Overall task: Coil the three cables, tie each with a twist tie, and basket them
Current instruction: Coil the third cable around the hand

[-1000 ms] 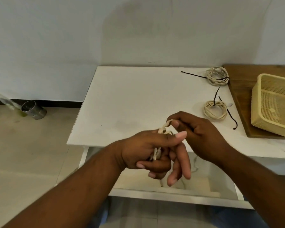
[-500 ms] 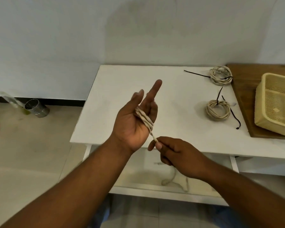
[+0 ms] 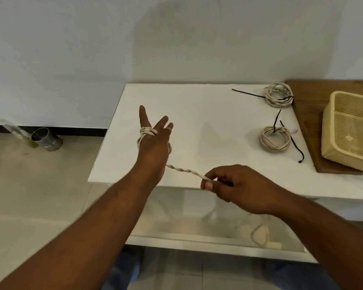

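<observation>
The right hand (image 3: 239, 189) is nearest, held low in front of the white table's (image 3: 197, 114) front edge, knuckles up. Its thumb and curled fingers pinch the twisted cream cable (image 3: 184, 170), which runs taut up and left to the left hand (image 3: 153, 143). The slack tail hangs blurred below the tabletop. The left hand is raised over the table, back toward the camera, fingers straight and splayed. The cable is wound in several turns round the base of the fingers and across the hand. Farther right on the table lie the near coil (image 3: 275, 139) and far coil (image 3: 278, 97), each with a black twist tie. The basket (image 3: 327, 114) sits tilted on a wooden board (image 3: 302, 114).
</observation>
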